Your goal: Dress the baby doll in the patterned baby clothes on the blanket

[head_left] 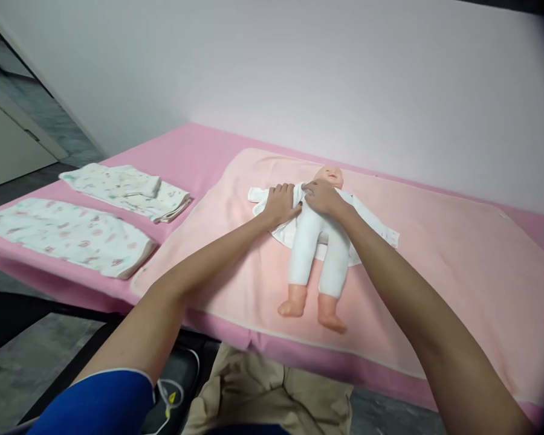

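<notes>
A baby doll [320, 241] lies on its back on a light pink blanket [435, 266], head toward the wall, bare feet toward me. It has white legs, and an open white garment [372, 226] is spread under it. My left hand [281, 204] rests on the doll's chest, fingers closed on the garment's left flap. My right hand [323, 196] sits just below the doll's chin, fingers pinched on the cloth at the chest.
Two folded, patterned white baby garments lie on the darker pink table cover at left: one farther back [129, 190], one nearer [68, 235]. A white wall stands behind the table. My lap and a dark chair frame are below the table edge.
</notes>
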`<act>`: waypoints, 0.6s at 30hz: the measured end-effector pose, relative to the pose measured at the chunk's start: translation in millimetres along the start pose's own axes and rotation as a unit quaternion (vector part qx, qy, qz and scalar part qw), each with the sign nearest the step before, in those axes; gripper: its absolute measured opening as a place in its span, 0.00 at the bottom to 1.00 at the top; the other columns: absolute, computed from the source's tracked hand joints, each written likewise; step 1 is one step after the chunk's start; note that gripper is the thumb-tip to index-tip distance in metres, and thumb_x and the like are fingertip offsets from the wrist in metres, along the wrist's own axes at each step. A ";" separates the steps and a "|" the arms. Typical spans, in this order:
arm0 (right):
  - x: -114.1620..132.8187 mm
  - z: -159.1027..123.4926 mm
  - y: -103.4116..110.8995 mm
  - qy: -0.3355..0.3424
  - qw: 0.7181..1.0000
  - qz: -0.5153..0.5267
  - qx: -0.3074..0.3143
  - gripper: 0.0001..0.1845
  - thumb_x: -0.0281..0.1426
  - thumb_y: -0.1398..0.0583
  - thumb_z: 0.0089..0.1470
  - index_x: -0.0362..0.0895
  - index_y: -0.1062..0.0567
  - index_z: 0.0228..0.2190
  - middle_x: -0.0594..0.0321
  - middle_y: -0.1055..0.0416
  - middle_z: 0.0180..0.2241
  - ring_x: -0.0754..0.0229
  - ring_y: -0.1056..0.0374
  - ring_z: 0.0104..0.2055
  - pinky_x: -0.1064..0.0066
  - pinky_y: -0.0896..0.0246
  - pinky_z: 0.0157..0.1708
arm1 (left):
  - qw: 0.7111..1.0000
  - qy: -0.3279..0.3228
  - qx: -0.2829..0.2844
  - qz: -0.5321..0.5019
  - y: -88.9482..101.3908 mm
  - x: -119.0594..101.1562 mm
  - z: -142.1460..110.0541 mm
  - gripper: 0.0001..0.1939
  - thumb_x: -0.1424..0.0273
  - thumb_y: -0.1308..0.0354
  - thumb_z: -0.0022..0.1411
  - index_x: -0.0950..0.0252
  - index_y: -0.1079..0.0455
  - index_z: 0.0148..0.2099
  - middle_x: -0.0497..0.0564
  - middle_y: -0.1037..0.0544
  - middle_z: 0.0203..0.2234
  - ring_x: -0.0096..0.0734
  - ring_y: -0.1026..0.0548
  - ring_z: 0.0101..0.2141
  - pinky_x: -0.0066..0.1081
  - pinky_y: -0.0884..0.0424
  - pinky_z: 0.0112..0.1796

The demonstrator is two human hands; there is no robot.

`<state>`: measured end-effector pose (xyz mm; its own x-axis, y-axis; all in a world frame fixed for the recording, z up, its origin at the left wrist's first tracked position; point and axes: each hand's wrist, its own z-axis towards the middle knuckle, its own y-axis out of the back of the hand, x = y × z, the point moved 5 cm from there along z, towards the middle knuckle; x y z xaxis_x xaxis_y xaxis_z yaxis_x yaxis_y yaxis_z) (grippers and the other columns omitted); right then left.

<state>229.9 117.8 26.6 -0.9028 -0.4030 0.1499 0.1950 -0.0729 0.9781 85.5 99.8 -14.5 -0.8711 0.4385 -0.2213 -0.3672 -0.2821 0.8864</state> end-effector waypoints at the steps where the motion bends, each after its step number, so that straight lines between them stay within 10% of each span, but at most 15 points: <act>1: -3.6 1.3 0.3 -0.006 1.000 0.007 -0.004 0.26 0.32 0.41 0.66 0.43 0.21 0.62 0.42 0.24 0.61 0.41 0.30 0.65 0.53 0.38 0.66 | 1.000 0.000 -0.009 0.007 -5.3 0.5 1.4 0.29 0.56 0.47 0.73 0.72 0.33 0.66 0.70 0.24 0.59 0.63 0.30 0.58 0.55 0.38 0.59; 9: 11.8 20.1 -3.0 -0.059 0.998 -0.036 0.010 0.33 0.41 0.26 0.49 0.40 0.19 0.54 0.38 0.22 0.55 0.33 0.28 0.60 0.48 0.36 0.61 | 0.999 -0.007 -0.012 0.041 -6.8 12.4 -0.7 0.22 0.68 0.54 0.74 0.71 0.31 0.64 0.66 0.22 0.54 0.60 0.28 0.54 0.53 0.36 0.56; 18: -34.5 -10.4 17.3 -0.069 0.971 0.163 -0.163 0.19 0.36 0.30 0.46 0.44 0.24 0.41 0.50 0.19 0.46 0.43 0.26 0.50 0.54 0.34 0.55 | 0.999 0.035 0.007 -0.019 -8.7 22.2 -2.2 0.21 0.72 0.54 0.73 0.62 0.33 0.65 0.64 0.23 0.58 0.60 0.28 0.57 0.55 0.31 0.56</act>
<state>268.5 121.0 36.8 -0.8111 -0.3290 0.4836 0.5694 -0.2550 0.7815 68.7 110.1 -28.0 -0.8774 0.3871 -0.2833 -0.3970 -0.2546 0.8818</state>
